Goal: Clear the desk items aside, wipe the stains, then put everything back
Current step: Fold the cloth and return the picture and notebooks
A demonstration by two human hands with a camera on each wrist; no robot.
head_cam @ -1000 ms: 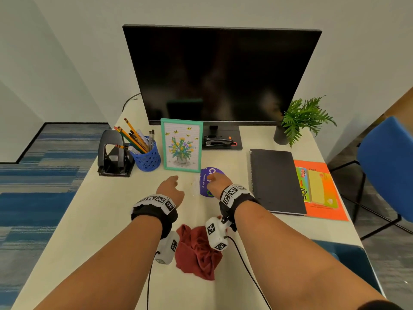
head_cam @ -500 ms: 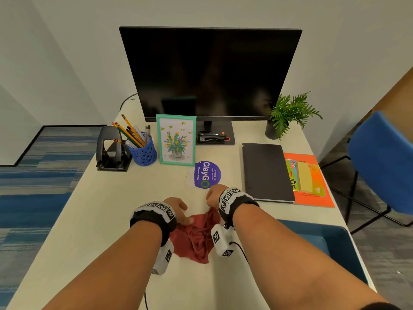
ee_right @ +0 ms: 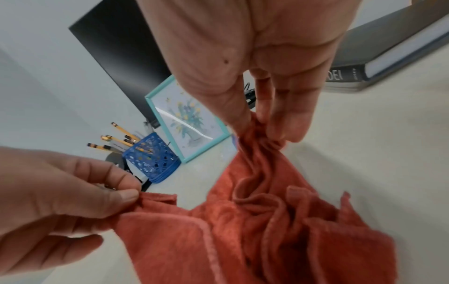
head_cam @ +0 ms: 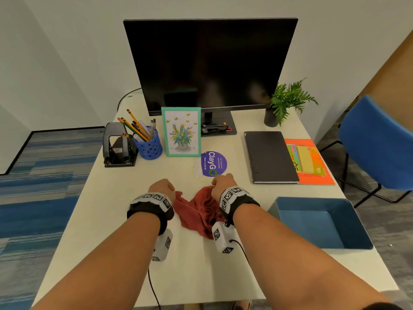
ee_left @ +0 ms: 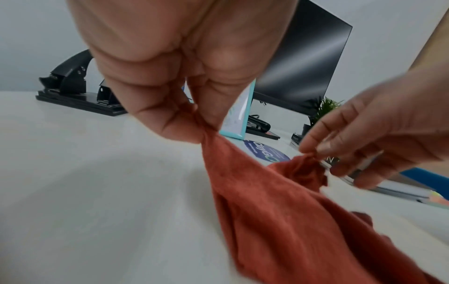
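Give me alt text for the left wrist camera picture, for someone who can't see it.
The left hand pinches one corner of a rust-red cloth above a pale desk, while the right hand pinches another bunched part of it. Behind them stand a black hole punch, a teal picture frame and a dark monitor.

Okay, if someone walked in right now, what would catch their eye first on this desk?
Probably the red cloth at the near middle of the desk, pinched by the left hand and right hand. Behind it stands a big dark monitor, with a flower picture in front.
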